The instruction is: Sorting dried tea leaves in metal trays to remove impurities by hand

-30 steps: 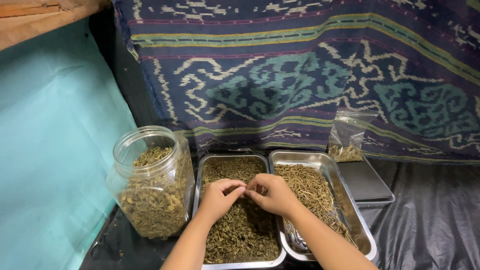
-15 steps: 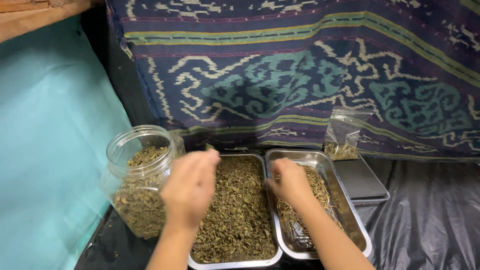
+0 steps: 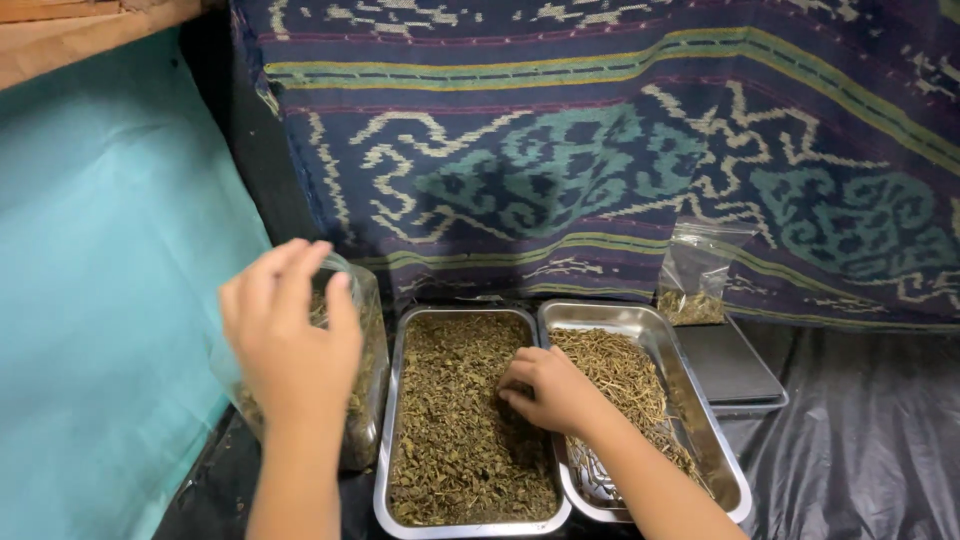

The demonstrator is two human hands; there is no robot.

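My left hand (image 3: 290,335) hovers over the mouth of a clear plastic jar (image 3: 366,375) partly filled with dried green leaves, fingers curled downward; whether it holds any leaves is hidden. My right hand (image 3: 545,388) rests in a steel tray (image 3: 392,420) full of crumbled dried leaves, fingers bent and pinching into the pile near the tray's right rim. A second steel tray (image 3: 690,395) beside it on the right holds dried stems.
A small clear bag (image 3: 695,270) with some dried herb stands on a flat grey scale (image 3: 730,365) at the right. A patterned woven cloth (image 3: 600,150) hangs behind. Teal fabric (image 3: 90,300) covers the left side. Black plastic sheet (image 3: 860,440) lies on the surface.
My left hand has moved from the leaf tray leftward and up over the jar's mouth. My right hand went toward the stem tray and came back to the leaf tray.
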